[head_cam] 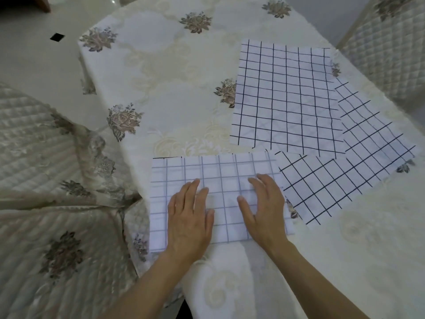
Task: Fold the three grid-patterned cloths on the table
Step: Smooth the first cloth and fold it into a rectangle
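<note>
Three white grid-patterned cloths lie on the table. The nearest cloth (220, 173) is folded over, showing its pale faint-lined side, near the table's front left edge. My left hand (189, 217) lies flat on it with straight fingers. My right hand (264, 210) presses on it too, fingers spread and slightly bent. A second cloth (285, 95) with dark grid lines lies flat farther back on the right. It partly covers a third cloth (340, 178), which lies spread out at an angle to the right.
The table wears a cream tablecloth (174, 77) with brown flower motifs. Quilted chair covers stand at the left (46, 203) and far right (391, 49). A pale floor (34, 54) shows beyond the table's left edge.
</note>
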`<state>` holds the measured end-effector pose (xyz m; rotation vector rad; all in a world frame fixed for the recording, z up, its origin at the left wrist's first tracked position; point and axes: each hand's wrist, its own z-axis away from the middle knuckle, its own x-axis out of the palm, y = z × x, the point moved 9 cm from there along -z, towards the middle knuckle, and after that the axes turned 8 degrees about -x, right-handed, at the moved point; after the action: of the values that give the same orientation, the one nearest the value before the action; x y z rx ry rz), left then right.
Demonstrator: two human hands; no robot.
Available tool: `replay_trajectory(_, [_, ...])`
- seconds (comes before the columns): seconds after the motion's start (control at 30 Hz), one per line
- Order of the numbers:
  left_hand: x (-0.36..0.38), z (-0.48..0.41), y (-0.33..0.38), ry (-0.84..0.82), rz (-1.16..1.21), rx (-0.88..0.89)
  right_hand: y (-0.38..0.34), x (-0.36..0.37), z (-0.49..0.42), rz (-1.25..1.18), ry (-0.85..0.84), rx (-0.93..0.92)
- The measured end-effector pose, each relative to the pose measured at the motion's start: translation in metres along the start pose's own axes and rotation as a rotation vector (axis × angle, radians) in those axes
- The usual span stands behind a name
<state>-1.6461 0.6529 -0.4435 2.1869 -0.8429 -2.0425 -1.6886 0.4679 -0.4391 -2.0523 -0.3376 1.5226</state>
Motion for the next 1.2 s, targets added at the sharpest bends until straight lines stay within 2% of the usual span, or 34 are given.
replay_trajectory(0.13, [0.019, 0.007, -0.008, -0.048, -0.072, -0.058, -0.011, 0.03, 0.014, -0.005, -0.089, -0.071])
replay_trajectory(0.37, [0.014, 0.019, -0.023, 0.008, -0.099, -0.034, 0.006, 0.034, 0.019, 0.077, -0.152, -0.153])
replay_trajectory(0.6, [0.01, 0.022, -0.032, 0.003, -0.158, -0.103, 0.052, 0.005, 0.025, 0.153, -0.152, -0.08])
replay_trajectory(0.73, [0.013, 0.022, -0.008, -0.032, -0.157, -0.092, 0.034, 0.004, 0.027, 0.13, -0.136, -0.128])
replay_trajectory(0.93, [0.037, 0.029, 0.012, -0.141, -0.227, -0.054, 0.003, 0.043, 0.035, 0.141, -0.294, -0.228])
replay_trajectory(1.2, [0.035, 0.038, -0.016, -0.162, -0.28, -0.091, 0.054, 0.021, 0.05, 0.286, -0.328, -0.114])
